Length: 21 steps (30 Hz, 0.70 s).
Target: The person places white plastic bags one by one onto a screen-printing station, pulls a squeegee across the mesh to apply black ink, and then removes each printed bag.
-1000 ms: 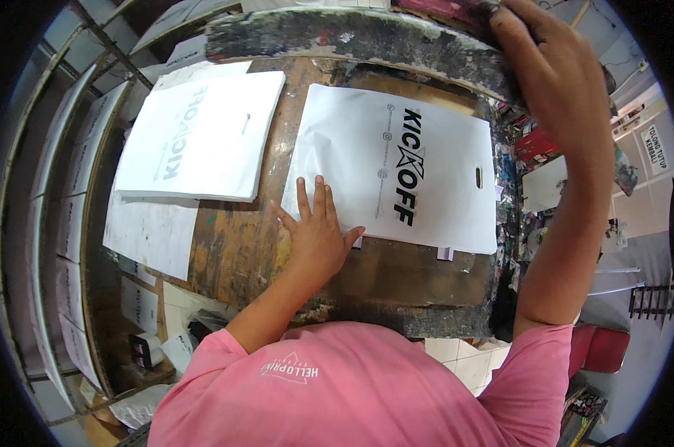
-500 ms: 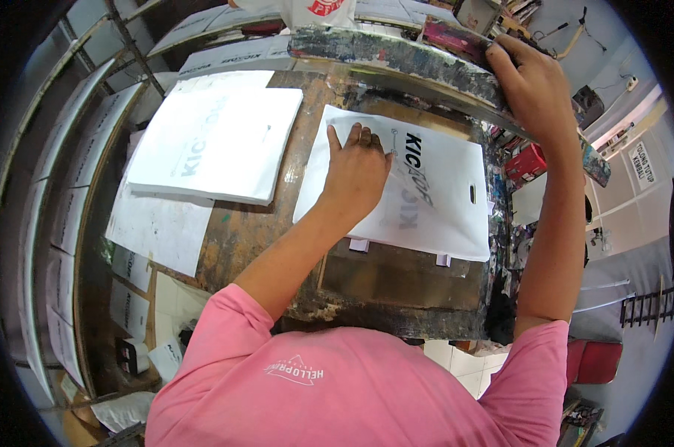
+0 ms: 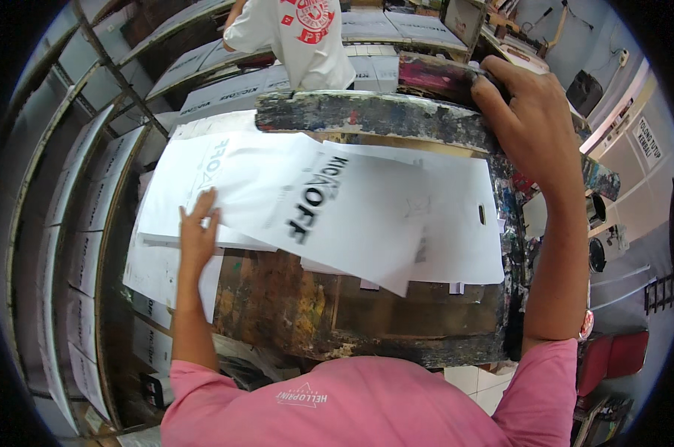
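A white flat bag point(image 3: 266, 182) with a bold black printed logo lies aslant from the pile at left across to the work board. My left hand point(image 3: 198, 227) is at its left edge, thumb and fingers closed on it as far as I can see. Beneath its right end lies another white bag point(image 3: 463, 223) with a cut-out handle slot. My right hand point(image 3: 534, 112) grips the upper right corner of a paint-crusted screen-printing frame point(image 3: 367, 112), tilted up beyond the bags. The frame's underside is mostly hidden.
The bag stack point(image 3: 166, 194) rests at left on the stained wooden table point(image 3: 262, 298). Shelves with printed bags point(image 3: 84, 268) line the left side and back. A person in a white shirt point(image 3: 307, 37) stands beyond the frame. At lower right is a red chair point(image 3: 624, 354).
My left hand has moved left from the board to the stack, and a printed bag now stretches between them. The right hand still holds the raised frame. The person behind shows more fully.
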Each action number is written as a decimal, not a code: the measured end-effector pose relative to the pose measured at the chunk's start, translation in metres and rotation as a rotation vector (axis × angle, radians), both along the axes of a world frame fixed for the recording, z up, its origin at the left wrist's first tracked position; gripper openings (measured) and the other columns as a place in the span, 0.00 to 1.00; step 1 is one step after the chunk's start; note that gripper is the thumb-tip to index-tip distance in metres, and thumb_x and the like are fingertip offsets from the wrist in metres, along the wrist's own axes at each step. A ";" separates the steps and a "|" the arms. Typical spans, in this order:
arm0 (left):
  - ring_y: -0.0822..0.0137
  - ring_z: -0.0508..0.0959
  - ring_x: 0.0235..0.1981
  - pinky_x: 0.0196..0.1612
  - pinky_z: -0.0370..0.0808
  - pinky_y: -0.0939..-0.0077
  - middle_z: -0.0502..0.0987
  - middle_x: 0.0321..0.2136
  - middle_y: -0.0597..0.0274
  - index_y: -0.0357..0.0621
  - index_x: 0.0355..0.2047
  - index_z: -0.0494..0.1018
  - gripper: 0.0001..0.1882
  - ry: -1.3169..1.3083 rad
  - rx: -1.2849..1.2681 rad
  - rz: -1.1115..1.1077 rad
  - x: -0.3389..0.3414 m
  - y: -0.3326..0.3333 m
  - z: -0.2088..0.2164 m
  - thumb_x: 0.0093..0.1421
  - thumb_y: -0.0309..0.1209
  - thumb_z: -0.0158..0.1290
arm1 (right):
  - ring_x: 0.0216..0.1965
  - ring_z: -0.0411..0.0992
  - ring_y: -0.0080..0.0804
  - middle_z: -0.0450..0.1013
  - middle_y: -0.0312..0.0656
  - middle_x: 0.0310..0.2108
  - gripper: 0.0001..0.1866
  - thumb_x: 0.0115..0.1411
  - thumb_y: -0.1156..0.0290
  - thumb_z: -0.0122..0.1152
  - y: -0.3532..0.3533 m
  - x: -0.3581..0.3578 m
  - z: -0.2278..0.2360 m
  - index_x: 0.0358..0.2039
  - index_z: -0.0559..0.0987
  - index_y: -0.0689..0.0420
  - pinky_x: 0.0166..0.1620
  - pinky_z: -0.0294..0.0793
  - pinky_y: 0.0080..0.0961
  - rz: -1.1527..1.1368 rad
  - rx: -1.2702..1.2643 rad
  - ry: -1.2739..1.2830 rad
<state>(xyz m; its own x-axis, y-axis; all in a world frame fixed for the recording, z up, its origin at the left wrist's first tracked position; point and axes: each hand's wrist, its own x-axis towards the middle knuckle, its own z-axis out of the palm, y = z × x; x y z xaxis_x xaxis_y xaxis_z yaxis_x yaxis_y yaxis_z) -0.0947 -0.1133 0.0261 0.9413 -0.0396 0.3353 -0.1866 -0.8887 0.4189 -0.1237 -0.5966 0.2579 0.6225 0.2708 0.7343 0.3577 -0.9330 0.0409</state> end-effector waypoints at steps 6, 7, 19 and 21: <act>0.54 0.68 0.66 0.67 0.58 0.43 0.72 0.61 0.51 0.48 0.61 0.73 0.22 0.007 0.030 0.044 0.089 0.221 -0.041 0.68 0.36 0.52 | 0.31 0.69 0.49 0.72 0.51 0.27 0.19 0.64 0.56 0.48 0.004 -0.008 0.007 0.34 0.77 0.61 0.38 0.68 0.43 -0.016 0.008 0.066; 0.52 0.70 0.64 0.66 0.61 0.46 0.74 0.60 0.50 0.46 0.61 0.72 0.22 -0.069 0.091 0.091 0.094 0.241 -0.046 0.68 0.38 0.52 | 0.24 0.65 0.38 0.69 0.44 0.21 0.21 0.64 0.56 0.44 0.019 -0.015 0.011 0.27 0.76 0.59 0.32 0.68 0.39 -0.117 0.020 0.126; 0.48 0.55 0.71 0.70 0.42 0.31 0.60 0.69 0.53 0.50 0.67 0.64 0.32 -0.047 0.250 -0.890 -0.087 -0.348 -0.105 0.67 0.51 0.49 | 0.15 0.56 0.28 0.58 0.33 0.11 0.33 0.70 0.49 0.37 0.011 -0.023 0.036 0.14 0.71 0.57 0.19 0.61 0.32 -0.264 0.043 0.495; 0.45 0.54 0.71 0.70 0.42 0.32 0.58 0.69 0.50 0.50 0.67 0.63 0.32 -0.069 0.222 -0.875 -0.097 -0.373 -0.115 0.69 0.52 0.45 | 0.15 0.56 0.27 0.59 0.34 0.12 0.33 0.70 0.49 0.36 0.001 -0.024 0.031 0.13 0.71 0.57 0.19 0.62 0.31 -0.129 0.024 0.453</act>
<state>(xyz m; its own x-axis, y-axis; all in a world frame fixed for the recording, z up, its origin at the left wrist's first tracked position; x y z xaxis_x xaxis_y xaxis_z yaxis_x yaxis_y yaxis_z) -0.1919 -0.4859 -0.0884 0.5224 -0.8023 0.2890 -0.8519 -0.4764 0.2174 -0.1477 -0.5959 0.2892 0.9093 0.1563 0.3856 0.2152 -0.9699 -0.1144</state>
